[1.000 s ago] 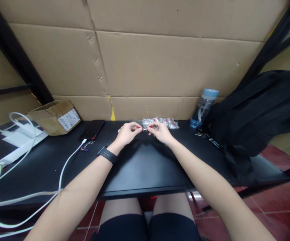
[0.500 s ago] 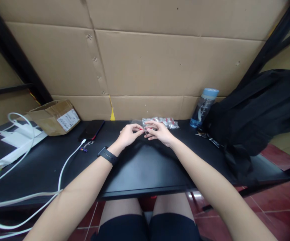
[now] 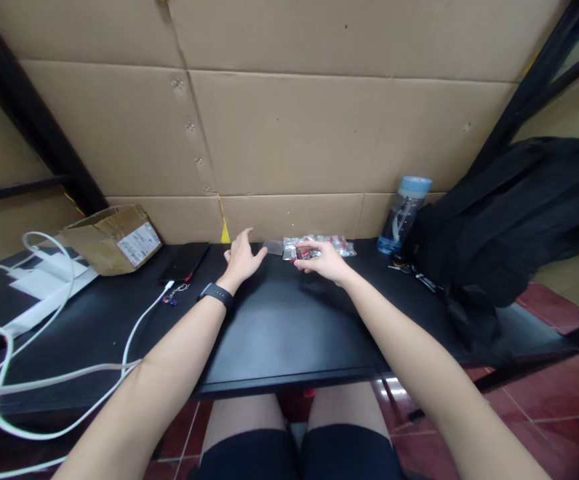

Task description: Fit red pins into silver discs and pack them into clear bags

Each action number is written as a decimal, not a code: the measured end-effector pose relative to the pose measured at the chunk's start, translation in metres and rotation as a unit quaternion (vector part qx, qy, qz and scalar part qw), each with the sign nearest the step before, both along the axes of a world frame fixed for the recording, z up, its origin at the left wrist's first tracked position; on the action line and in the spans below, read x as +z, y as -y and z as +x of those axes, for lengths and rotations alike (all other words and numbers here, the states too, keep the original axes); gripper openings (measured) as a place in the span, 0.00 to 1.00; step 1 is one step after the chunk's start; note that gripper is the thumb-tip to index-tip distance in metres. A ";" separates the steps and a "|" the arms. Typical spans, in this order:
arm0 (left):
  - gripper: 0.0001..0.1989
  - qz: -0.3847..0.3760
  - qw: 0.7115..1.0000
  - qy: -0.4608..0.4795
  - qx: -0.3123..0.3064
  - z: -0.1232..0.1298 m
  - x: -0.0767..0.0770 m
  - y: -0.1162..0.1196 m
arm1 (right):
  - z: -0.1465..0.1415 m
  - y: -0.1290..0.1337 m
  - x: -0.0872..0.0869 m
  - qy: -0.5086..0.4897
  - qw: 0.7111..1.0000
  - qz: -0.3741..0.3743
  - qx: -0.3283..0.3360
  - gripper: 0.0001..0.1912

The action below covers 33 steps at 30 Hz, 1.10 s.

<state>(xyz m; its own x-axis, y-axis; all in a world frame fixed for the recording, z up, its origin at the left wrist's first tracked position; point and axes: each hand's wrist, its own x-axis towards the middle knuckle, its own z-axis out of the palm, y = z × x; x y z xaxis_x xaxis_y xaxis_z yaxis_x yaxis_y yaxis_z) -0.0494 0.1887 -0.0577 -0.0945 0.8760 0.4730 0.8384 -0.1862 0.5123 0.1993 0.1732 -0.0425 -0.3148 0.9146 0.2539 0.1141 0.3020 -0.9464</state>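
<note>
My left hand (image 3: 242, 257) is raised over the back of the black table with its fingers apart, and it holds nothing. A dark watch is strapped to that wrist. To its right, my right hand (image 3: 325, 261) pinches a small red thing (image 3: 300, 255) between thumb and fingers; its kind is too small to make out. Just behind the right hand lie clear, shiny plastic packets (image 3: 340, 245) with red bits inside. A flat transparent bag (image 3: 272, 248) rests between the two hands, near the cardboard wall.
At left stand an open cardboard box (image 3: 124, 243), a dark phone (image 3: 184, 261) with a charging cable, a small keychain (image 3: 170, 297) and white power strips (image 3: 52, 280). A water bottle (image 3: 403, 217), keys (image 3: 402, 267) and a black backpack (image 3: 514, 220) are at right.
My hands were together at a small red thing and a thin metal ring. My left hand has let go, moved left and spread its fingers; the right keeps the red thing.
</note>
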 end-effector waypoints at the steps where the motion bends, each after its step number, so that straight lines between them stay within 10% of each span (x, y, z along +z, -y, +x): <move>1: 0.37 -0.034 0.999 0.008 -0.007 -0.006 -0.004 -0.007 | 0.002 -0.002 0.000 0.002 1.000 0.006 -0.010 0.25; 10: 0.08 -0.061 0.990 -0.034 -0.119 -0.011 -0.011 -0.013 | 0.015 -0.007 0.006 0.024 0.999 0.008 -0.048 0.26; 22: 0.14 -0.123 0.928 -0.218 -0.277 -0.014 0.012 0.014 | 0.020 -0.011 0.001 0.119 0.990 0.077 -0.026 0.26; 33: 0.29 -0.253 0.869 -0.300 -0.302 0.017 0.030 0.062 | 0.023 0.017 0.029 0.368 0.907 0.198 0.058 0.15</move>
<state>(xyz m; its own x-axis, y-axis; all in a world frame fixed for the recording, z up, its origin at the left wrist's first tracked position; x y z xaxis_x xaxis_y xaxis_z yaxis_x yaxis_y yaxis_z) -0.0324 0.1263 -0.0275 0.5854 0.7899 -0.1828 0.8104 -0.5633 0.1611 0.2221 0.1560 -0.0133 -0.6198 0.7479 0.2376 0.6169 0.6515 -0.4415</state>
